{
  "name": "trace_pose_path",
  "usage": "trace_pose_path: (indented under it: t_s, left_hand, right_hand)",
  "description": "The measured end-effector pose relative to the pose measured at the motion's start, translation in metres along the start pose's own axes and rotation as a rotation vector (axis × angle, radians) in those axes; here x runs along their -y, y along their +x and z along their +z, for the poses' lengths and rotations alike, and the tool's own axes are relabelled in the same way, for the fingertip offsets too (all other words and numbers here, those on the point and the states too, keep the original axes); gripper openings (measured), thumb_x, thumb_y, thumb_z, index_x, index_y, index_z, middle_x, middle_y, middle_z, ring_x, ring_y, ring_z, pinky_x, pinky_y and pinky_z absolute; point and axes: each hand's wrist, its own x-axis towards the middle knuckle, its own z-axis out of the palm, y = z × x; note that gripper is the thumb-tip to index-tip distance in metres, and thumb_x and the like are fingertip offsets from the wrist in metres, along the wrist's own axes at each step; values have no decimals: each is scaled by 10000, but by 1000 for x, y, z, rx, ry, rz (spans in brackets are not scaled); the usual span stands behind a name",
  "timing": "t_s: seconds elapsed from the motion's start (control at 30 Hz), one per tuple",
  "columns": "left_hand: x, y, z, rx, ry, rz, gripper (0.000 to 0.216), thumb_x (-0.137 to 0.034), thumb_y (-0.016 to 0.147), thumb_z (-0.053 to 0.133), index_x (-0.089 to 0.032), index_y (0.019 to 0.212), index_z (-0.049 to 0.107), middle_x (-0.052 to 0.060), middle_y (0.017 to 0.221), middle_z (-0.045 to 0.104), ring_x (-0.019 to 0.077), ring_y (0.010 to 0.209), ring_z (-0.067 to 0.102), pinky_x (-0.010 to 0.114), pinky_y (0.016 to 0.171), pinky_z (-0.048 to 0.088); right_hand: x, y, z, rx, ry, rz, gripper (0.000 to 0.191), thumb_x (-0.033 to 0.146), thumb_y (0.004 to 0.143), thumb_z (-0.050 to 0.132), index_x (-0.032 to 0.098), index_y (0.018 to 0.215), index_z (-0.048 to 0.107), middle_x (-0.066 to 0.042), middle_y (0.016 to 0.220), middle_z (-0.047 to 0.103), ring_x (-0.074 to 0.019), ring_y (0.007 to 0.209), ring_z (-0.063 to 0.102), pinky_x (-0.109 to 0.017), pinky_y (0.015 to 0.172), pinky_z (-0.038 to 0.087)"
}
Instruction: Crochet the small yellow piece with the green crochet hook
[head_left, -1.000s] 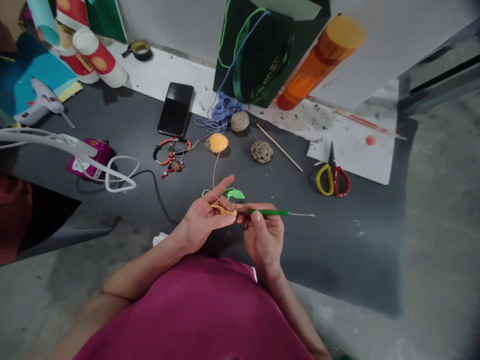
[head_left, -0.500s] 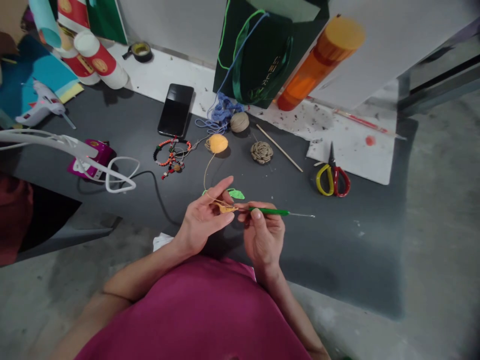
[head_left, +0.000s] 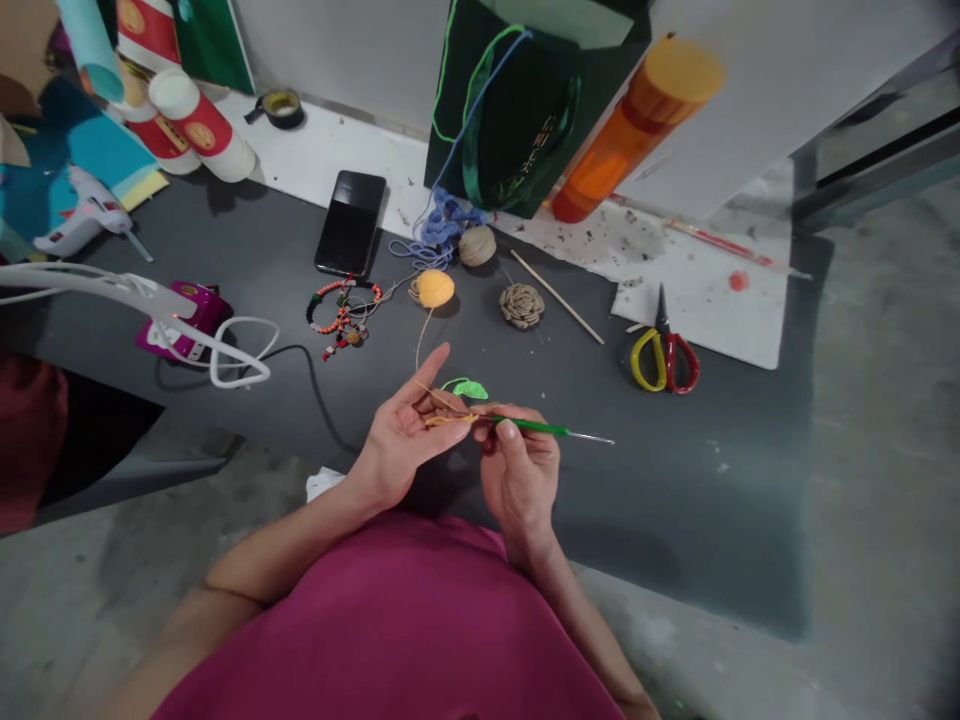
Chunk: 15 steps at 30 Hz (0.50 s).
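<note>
My left hand [head_left: 405,437] pinches a small yellow crocheted piece [head_left: 448,421] between thumb and fingers, its index finger raised. My right hand [head_left: 521,472] grips a green-handled crochet hook [head_left: 529,426], whose end meets the yellow piece. Yellow yarn runs from that piece up to a yellow yarn ball [head_left: 436,289] on the grey mat [head_left: 675,500]. A green crocheted leaf [head_left: 469,389] sits just behind my left fingers, attached to the work as far as I can see.
Beyond my hands lie a black phone [head_left: 350,223], a beaded bracelet [head_left: 341,310], blue yarn [head_left: 448,220], twine balls [head_left: 521,305] and a wooden stick [head_left: 556,296]. Scissors [head_left: 664,350] lie right. A glue gun [head_left: 86,222] and white cable [head_left: 217,365] lie left.
The hook now tilts slightly lower at its metal end, and both hands sit a little closer together and further left. The yellow piece lies flatter along the hook.
</note>
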Motion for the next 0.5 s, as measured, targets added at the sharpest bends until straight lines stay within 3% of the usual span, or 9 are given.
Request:
trace_pose_path:
  t_s: [0.27,0.4,0.5]
  left_hand:
    - [-2,0,0,-11,-9,-47,880,-203,734,873,-232,1528,494,-28,848,722,106,801,663,258,831,514]
    - [-2,0,2,-20,-13,-80,898,-171,708,876,-227,1523,501,-41,834,716,86,767,650,244,801,506]
    - [-4,1,4,-36,-54,-120,875,-129,684,874,-201,1489,540,-67,747,689,60,710,618,224,777,492]
  right_hand:
    - [13,0,-7,83,-169,-81,118,219,917,689,285,968,772,-2,887,819,-124,665,699,-283,641,595]
    - [21,2,-10,214,-410,-322,284,102,913,665,307,1081,767,-16,976,837,-173,836,761,-351,750,611]
    - [20,2,-9,217,-543,-462,352,83,879,704,334,1116,771,-17,1022,838,-198,879,776,-379,759,614]
